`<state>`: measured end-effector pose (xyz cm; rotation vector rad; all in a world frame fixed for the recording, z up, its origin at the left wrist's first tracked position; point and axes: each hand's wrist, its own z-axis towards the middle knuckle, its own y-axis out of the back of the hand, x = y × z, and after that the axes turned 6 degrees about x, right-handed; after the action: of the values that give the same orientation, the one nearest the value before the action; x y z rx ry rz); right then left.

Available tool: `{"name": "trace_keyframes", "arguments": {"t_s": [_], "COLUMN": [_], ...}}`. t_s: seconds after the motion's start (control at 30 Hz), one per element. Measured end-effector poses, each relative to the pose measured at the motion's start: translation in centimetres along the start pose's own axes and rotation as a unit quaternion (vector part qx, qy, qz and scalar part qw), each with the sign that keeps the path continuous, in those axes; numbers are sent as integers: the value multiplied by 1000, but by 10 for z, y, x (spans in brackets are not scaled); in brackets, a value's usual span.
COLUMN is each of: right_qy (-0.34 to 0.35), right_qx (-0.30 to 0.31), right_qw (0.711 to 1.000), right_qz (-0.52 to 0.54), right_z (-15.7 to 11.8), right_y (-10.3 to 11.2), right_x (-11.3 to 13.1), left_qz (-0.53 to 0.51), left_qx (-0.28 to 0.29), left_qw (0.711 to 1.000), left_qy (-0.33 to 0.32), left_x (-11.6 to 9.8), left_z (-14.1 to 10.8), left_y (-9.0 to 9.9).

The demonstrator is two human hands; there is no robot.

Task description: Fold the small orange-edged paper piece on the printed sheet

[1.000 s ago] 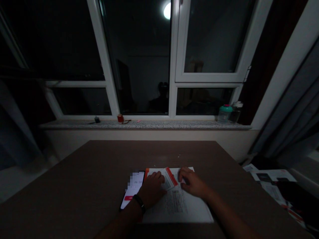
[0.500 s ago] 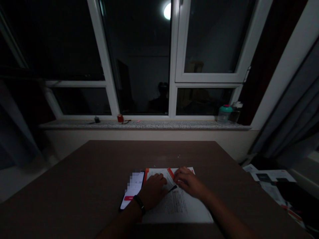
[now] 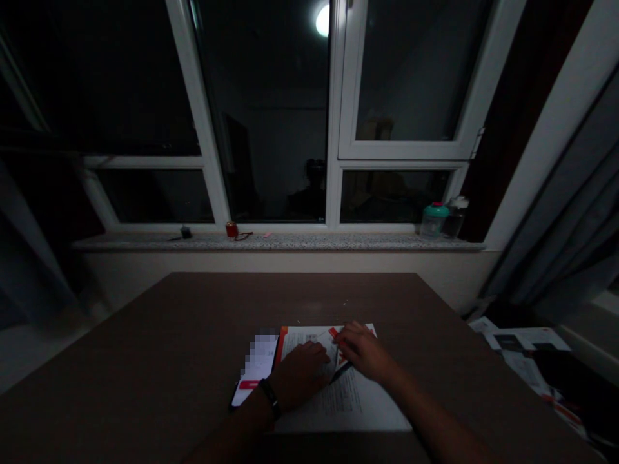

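Note:
A white printed booklet (image 3: pixel 367 409) with a red-orange left edge lies on the table. On top of it, between my hands, is a small piece of folded paper (image 3: pixel 342 359) with red-orange and dark edges, standing at a slant. My right hand (image 3: pixel 360 348) has its fingers bent around the upper right of this paper and grips it. My left hand (image 3: pixel 304 368), with a black band (image 3: pixel 269 394) at the wrist, lies palm down on the booklet. Its fingers stretch toward the folded paper; the thumb is hidden. A lit phone (image 3: pixel 256 370) lies left of the booklet.
The brown table (image 3: pixel 217 303) reaches to the wall below the window. On the granite sill (image 3: pixel 300 241) stand a red can (image 3: pixel 231 229), a small dark item (image 3: pixel 186 232) and a shaker bottle with a teal lid (image 3: pixel 434 220). Printed papers (image 3: pixel 527 374) lie beyond the right table edge.
The folded paper between my hands has turned and tilted up, showing more of its orange and dark edge. My left hand has shifted slightly right; my right hand stays on the paper.

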<state>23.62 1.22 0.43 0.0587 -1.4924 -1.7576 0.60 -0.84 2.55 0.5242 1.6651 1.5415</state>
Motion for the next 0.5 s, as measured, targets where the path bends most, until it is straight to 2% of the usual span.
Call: {"name": "trace_keyframes", "arguments": {"t_s": [0.17, 0.5], "right_qy": [-5, -27], "right_qx": [2, -38], "right_qw": [1000, 997], "right_qz": [-13, -58], "right_z": [4, 10], "right_y": [-5, -6], "right_x": [2, 14], "left_qz": [6, 2], "left_qx": [-7, -31], "left_qw": [1000, 998], "left_qy": [19, 55], "left_x": [-3, -5], "left_z": [2, 3], "left_y": [-1, -9]}}
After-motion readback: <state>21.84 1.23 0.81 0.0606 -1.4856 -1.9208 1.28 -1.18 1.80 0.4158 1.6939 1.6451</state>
